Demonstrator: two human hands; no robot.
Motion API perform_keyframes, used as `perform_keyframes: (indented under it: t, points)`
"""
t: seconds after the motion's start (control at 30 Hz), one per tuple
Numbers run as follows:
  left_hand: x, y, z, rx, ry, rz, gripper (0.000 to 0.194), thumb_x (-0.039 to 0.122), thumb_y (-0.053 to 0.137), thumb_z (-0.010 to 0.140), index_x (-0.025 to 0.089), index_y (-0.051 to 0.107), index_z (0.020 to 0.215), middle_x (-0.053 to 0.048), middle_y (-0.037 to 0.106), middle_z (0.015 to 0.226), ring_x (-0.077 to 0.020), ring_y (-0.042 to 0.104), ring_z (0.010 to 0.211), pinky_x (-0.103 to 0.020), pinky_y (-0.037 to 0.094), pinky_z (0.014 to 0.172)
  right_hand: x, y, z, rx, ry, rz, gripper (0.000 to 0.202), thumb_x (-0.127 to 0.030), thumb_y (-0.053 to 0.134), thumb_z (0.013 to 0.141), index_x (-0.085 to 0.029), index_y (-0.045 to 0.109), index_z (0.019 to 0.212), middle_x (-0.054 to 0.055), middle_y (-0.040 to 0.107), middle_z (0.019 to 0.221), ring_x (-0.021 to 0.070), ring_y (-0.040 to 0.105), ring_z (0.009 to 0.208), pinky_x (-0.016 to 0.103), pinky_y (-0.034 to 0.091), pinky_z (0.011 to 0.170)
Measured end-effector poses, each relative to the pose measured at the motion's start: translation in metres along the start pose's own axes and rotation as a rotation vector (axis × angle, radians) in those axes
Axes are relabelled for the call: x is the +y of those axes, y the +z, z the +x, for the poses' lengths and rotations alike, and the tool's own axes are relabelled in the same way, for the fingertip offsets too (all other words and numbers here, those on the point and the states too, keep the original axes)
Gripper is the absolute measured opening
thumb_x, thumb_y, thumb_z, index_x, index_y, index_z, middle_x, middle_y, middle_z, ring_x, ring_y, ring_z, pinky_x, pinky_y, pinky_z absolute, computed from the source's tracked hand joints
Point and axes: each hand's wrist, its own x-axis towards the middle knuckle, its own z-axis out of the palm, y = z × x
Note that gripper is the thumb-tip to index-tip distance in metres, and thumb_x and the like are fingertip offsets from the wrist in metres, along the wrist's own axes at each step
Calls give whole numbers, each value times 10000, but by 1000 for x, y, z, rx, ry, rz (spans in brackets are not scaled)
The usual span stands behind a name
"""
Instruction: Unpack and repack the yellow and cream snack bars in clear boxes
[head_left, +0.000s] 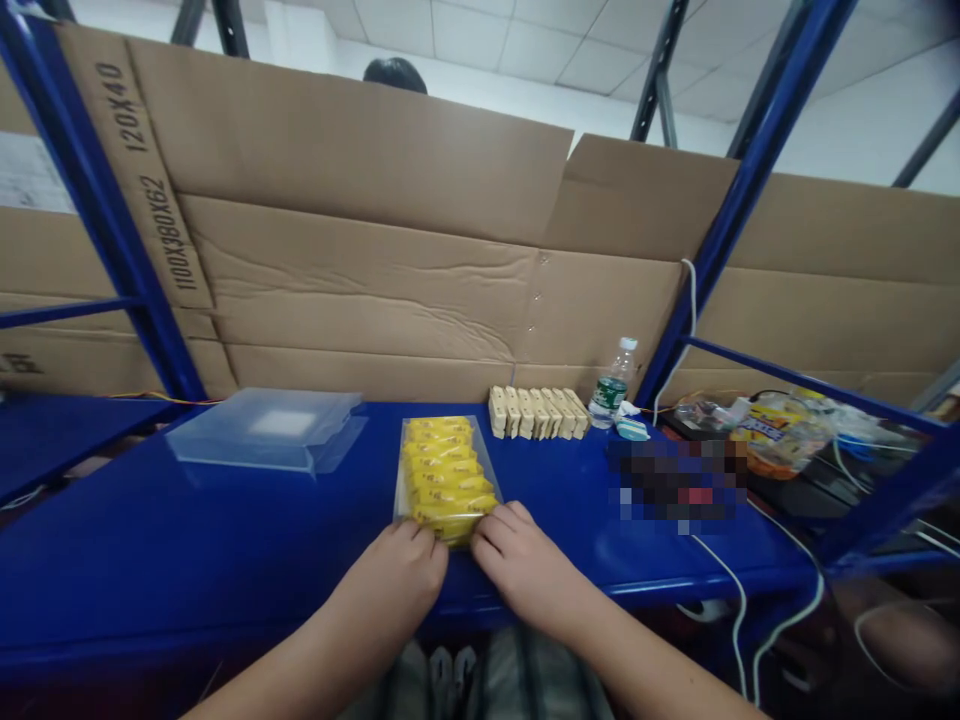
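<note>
In front of me on the blue table lies a clear plastic bag [442,470] with a row of overlapping yellow packets inside. My left hand [412,560] grips its near left corner with curled fingers. At the near right corner my right hand [517,555] holds the bag the same way, fingers bent around the edge. My fingertips are partly hidden against the plastic. Beyond the bag, to the right, stands a row of cream-coloured blocks [536,412]. To the left is a translucent plastic box [262,430] with a white patch on it.
A water bottle [611,385] stands by the right post, near a small blue-and-white packet [631,428]. A blurred-out dark item [679,480] and a pile of plastic packaging [780,435] lie further right. White cables [731,570] hang over the table edge. Cardboard [360,280] walls the back.
</note>
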Motion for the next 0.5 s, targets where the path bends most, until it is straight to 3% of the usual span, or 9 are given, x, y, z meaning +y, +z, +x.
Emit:
perform_keyframes:
  t: [0.13, 0.3, 0.5]
  points:
    - [0, 0, -8, 18, 4, -50, 284, 3, 466, 847, 117, 695, 970, -149, 723, 970, -312, 683, 922, -452, 570, 802, 1, 12, -5, 151, 14, 113, 189, -98, 454, 986, -123, 637, 947, 91, 644, 876, 219, 521, 852, 355, 387, 762]
    - [0, 12, -15, 78, -49, -110, 314, -19, 428, 838, 110, 676, 982, -154, 709, 974, -294, 669, 951, -449, 560, 862, 0, 19, -9, 317, 41, 202, 323, -1, 397, 898, -99, 624, 1106, 103, 678, 889, 219, 531, 850, 372, 384, 774]
    - [1, 11, -15, 117, -123, -160, 344, -42, 399, 825, 125, 679, 937, -110, 708, 919, -250, 669, 891, -423, 552, 907, -1, 16, -7, 383, 75, 242, 370, 38, 431, 841, -142, 619, 1104, 82, 726, 918, 255, 564, 1118, 463, 356, 974]
